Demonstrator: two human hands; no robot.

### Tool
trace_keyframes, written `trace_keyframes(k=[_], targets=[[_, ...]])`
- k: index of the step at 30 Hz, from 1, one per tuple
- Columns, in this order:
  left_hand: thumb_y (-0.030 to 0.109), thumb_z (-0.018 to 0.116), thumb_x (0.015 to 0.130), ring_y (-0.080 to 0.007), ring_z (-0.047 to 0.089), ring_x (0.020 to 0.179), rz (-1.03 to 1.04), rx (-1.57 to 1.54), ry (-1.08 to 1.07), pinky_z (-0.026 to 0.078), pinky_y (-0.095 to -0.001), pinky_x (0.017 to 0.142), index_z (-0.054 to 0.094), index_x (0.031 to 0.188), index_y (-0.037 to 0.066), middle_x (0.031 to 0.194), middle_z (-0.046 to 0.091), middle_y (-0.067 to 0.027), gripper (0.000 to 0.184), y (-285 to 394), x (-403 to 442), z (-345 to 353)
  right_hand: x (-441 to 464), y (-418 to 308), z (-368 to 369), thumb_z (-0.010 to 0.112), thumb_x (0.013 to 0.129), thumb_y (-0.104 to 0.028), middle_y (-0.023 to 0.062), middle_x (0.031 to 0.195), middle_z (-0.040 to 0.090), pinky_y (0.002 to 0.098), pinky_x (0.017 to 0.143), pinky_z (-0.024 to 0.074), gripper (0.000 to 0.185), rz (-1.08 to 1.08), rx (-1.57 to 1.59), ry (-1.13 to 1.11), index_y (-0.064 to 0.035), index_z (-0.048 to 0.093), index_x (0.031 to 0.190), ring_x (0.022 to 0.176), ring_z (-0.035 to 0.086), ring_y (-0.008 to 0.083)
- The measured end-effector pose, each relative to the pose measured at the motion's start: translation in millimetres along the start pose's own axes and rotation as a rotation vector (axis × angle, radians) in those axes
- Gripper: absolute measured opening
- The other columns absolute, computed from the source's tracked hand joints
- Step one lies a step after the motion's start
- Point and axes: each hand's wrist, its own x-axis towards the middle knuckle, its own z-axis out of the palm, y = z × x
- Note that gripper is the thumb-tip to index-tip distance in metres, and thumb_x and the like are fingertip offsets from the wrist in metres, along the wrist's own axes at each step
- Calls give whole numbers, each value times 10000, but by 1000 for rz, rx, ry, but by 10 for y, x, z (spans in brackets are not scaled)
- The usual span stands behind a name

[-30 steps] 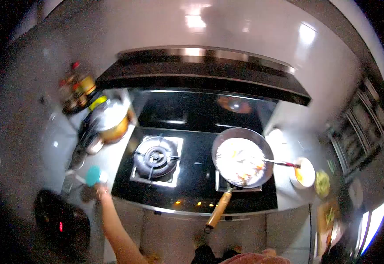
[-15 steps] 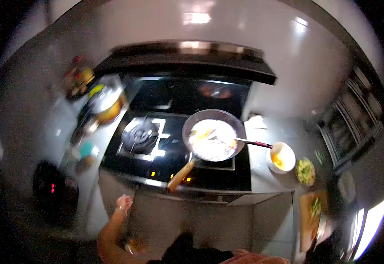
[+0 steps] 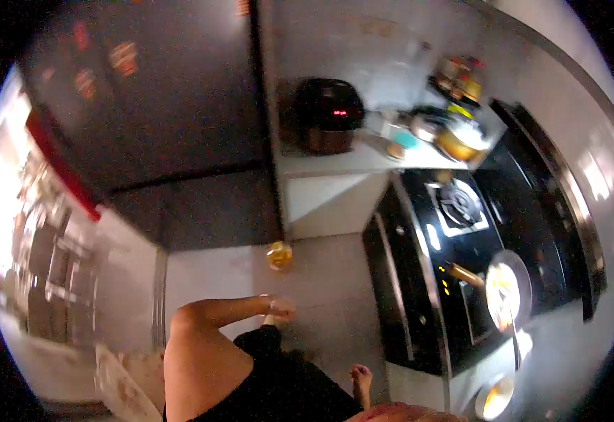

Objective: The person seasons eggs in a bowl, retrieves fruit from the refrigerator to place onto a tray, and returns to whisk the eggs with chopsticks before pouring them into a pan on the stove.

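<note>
Low in the view, my left hand (image 3: pixel 281 308) hangs over the floor below a jar-like container with yellow contents (image 3: pixel 279 255), not touching it; blur hides how its fingers lie. My right hand (image 3: pixel 360 380) is near the bottom centre, its fingers curled and nothing visible in them. To the right, a frying pan with pale food (image 3: pixel 505 295) sits on the black hob (image 3: pixel 486 267), its wooden handle (image 3: pixel 466 274) pointing left. A utensil (image 3: pixel 516 348) leans out over the pan's near rim.
A dark cooker with red digits (image 3: pixel 329 112) stands on the counter (image 3: pixel 321 163). Beside it are a teal-lidded item (image 3: pixel 404 141), a pot (image 3: pixel 461 141) and bottles (image 3: pixel 461 77). A bare burner (image 3: pixel 459 204) and a bowl (image 3: pixel 495 398) lie right; a dark tall cabinet (image 3: pixel 180 91) rises left.
The view has swung left, putting the hob on the right. My left hand, first at the teal-lidded item, has come away from the counter. My right hand now shows.
</note>
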Motion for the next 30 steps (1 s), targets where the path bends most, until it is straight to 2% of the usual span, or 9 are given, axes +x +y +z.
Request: trace_keyframes(k=[4, 10, 11, 14, 15, 18, 20, 22, 30], targets=[[327, 530, 880, -136, 566, 634, 129, -464, 142, 440, -234, 521, 589, 975, 53, 748, 589, -50, 297, 450, -1290, 121, 338, -494, 959, 626, 821, -90, 120, 720, 609, 253, 483, 422, 180, 57, -380, -191, 52, 592, 926, 544, 542, 158], [335, 493, 906, -119, 591, 683, 432, -686, 340, 483, -240, 567, 577, 1021, 24, 845, 614, -54, 343, -498, -2595, -338, 720, -367, 2658, 613, 806, -58, 91, 673, 566, 263, 446, 372, 131, 72, -808, -422, 53, 586, 869, 532, 503, 125], [331, 505, 897, -111, 595, 693, 439, -644, 428, 486, -233, 585, 596, 996, 28, 832, 620, -48, 331, -646, -2960, -475, 492, -456, 3239, 603, 794, -69, 65, 640, 513, 265, 430, 338, 159, 289, -223, -384, 47, 575, 899, 507, 456, 127], [353, 555, 877, -112, 577, 742, 464, -833, 578, 488, -244, 639, 603, 984, 69, 851, 616, -15, 307, -1507, -3501, -895, 705, -59, 4166, 599, 803, -116, 51, 858, 530, 268, 672, 444, 266, 89, -596, -516, -66, 509, 1048, 759, 511, 132], [326, 548, 872, -107, 564, 683, 467, -863, 676, 475, -236, 597, 604, 927, 57, 793, 604, -16, 281, -1705, -3544, -1078, 621, -27, 4640, 585, 798, -114, 32, 778, 508, 265, 626, 432, 187, 134, -655, -311, -70, 524, 969, 680, 484, 130], [292, 553, 862, -98, 527, 596, 606, -1108, 897, 450, -231, 541, 591, 835, 59, 731, 580, -13, 238, -1588, -4060, -1318, 943, 76, 5217, 540, 787, -72, 48, 643, 485, 246, 457, 339, 252, 242, -548, -444, -27, 503, 1032, 520, 410, 114], [290, 570, 858, -100, 543, 612, 622, -1136, 835, 453, -236, 549, 598, 849, 69, 753, 595, -20, 223, -1612, -4338, -1386, 1805, 495, 5472, 526, 811, -73, 55, 672, 518, 244, 480, 365, 153, 299, -593, -371, -37, 533, 959, 545, 444, 122], [288, 572, 864, -115, 578, 672, 508, -1197, 758, 476, -251, 602, 611, 921, 57, 805, 619, -44, 241, -1768, -4330, -1514, 1438, 72, 6305, 521, 842, -88, 57, 720, 555, 244, 509, 398, 109, 314, -437, -616, -53, 551, 940, 591, 494, 130], [288, 538, 891, -116, 566, 740, 658, -994, 1167, 473, -251, 677, 602, 977, 33, 877, 619, -37, 277, -1741, -4706, -2664, 2309, -206, 8905, 542, 860, -106, 105, 999, 591, 303, 709, 481, 300, 326, -91, -731, -64, 504, 1155, 873, 578, 205]])
